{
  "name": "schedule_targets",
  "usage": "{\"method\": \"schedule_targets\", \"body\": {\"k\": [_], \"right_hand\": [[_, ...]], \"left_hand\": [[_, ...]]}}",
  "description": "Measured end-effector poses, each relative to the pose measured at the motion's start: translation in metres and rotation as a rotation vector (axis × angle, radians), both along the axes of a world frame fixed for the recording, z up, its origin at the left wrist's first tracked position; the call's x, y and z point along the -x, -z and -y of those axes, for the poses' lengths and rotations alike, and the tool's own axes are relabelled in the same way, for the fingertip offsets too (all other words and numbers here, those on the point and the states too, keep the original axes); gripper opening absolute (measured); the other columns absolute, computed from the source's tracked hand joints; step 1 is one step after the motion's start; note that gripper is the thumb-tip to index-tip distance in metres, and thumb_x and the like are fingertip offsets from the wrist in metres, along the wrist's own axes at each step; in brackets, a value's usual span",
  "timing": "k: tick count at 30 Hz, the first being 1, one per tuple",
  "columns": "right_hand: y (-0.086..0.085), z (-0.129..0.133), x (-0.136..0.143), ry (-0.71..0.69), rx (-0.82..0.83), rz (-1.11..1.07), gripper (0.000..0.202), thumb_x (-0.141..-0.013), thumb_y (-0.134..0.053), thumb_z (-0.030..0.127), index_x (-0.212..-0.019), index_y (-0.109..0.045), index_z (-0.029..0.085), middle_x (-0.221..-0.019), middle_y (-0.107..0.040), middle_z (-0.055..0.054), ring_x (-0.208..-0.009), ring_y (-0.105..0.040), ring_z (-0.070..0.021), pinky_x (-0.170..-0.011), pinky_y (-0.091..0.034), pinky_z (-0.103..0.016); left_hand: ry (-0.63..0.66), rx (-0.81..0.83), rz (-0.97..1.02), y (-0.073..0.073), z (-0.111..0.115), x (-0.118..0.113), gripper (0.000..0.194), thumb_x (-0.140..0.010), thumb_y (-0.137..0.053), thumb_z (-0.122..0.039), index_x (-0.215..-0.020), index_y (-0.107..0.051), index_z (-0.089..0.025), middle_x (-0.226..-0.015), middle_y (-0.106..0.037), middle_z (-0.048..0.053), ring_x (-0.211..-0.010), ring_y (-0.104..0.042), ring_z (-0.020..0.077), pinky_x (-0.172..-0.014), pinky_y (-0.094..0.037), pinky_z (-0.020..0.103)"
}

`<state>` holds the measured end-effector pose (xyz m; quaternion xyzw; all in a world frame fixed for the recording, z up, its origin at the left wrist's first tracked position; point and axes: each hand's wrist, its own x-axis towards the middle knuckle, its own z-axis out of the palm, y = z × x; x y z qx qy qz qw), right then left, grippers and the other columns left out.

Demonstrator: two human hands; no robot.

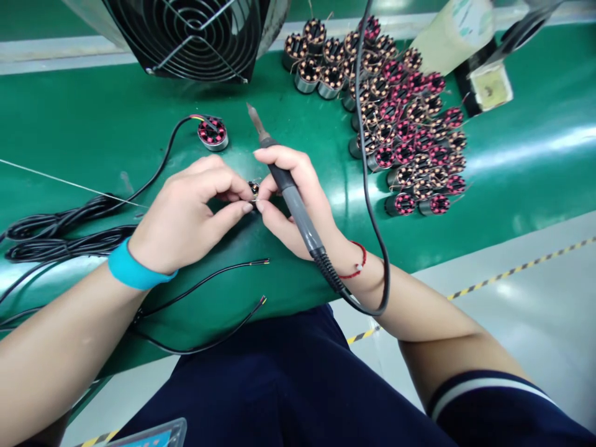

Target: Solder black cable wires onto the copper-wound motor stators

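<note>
Being pinched by left hand (186, 205) and right hand (302, 192), the small, round, black-and-copper wound core (254, 186), probably delicate, is best held by its rim.

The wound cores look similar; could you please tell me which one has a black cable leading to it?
The pink core standing apart below the fan: coloured wires from the cable reach it, while the clustered cores show none.

Fan (193, 37) at back of surface (535, 161), left of stator cluster (405, 118). Lone stator (213, 133) before fan, cable (164, 162) running from it leftward. Cable coils (46, 248) at left, cable ends (251, 263) near front edge. Container (454, 34) behind cluster, sponge tray (491, 87) right of it. Iron (298, 208) in right hand (307, 198), left of cluster.
</note>
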<state>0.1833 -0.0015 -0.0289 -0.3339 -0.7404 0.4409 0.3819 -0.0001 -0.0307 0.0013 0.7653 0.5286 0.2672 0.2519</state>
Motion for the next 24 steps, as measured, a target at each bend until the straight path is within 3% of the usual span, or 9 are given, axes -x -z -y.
{"method": "schedule_targets", "body": {"k": [4,9,13,20,24], "right_hand": [[-0.004,0.002,-0.001,0.062,0.05,0.087,0.043,-0.086,-0.053,0.015,-0.126,-0.042,0.026,-0.109,-0.067,-0.002,-0.089,-0.067,-0.0146,-0.09,-0.057,-0.032],[-0.003,0.0,-0.006,0.087,-0.021,0.141,0.045,-0.087,-0.054,0.016,-0.128,-0.042,0.028,-0.099,-0.065,0.0,-0.095,-0.065,-0.0175,-0.097,-0.054,-0.036],[0.003,-0.001,-0.008,0.065,-0.083,0.125,0.046,-0.086,-0.053,0.011,-0.13,-0.044,0.019,-0.102,-0.066,-0.002,-0.097,-0.064,-0.019,-0.098,-0.05,-0.04],[0.001,-0.002,-0.01,0.066,-0.082,0.192,0.034,-0.094,-0.046,0.016,-0.127,-0.049,0.023,-0.107,-0.07,-0.001,-0.097,-0.068,-0.0164,-0.096,-0.054,-0.036],[-0.01,-0.002,-0.022,0.107,-0.062,0.109,0.031,-0.097,-0.048,0.021,-0.127,-0.052,0.027,-0.131,-0.062,0.0,-0.089,-0.07,-0.0127,-0.089,-0.058,-0.032]], "left_hand": [[0.024,-0.112,-0.049,0.003,0.0,-0.001,0.01,-0.087,-0.058,-0.019,-0.086,-0.066,-0.024,-0.088,-0.063,0.002,-0.088,-0.059,0.0199,-0.083,-0.048,0.037],[-0.123,-0.092,0.002,0.005,-0.001,-0.005,0.011,-0.086,-0.059,-0.015,-0.079,-0.066,-0.021,-0.079,-0.063,-0.001,-0.075,-0.059,0.0143,-0.069,-0.048,0.029],[-0.24,0.011,0.036,0.006,-0.004,-0.008,0.012,-0.082,-0.06,-0.015,-0.074,-0.065,-0.022,-0.073,-0.06,-0.002,-0.067,-0.056,0.0116,-0.059,-0.045,0.026],[-0.307,0.093,0.069,0.009,-0.011,-0.013,0.013,-0.076,-0.058,-0.014,-0.066,-0.063,-0.021,-0.066,-0.059,-0.003,-0.065,-0.054,0.0115,-0.057,-0.042,0.026],[-0.327,0.092,0.068,0.011,-0.015,-0.015,0.011,-0.074,-0.059,-0.015,-0.064,-0.061,-0.02,-0.066,-0.058,-0.003,-0.062,-0.051,0.0103,-0.056,-0.041,0.025]]}}
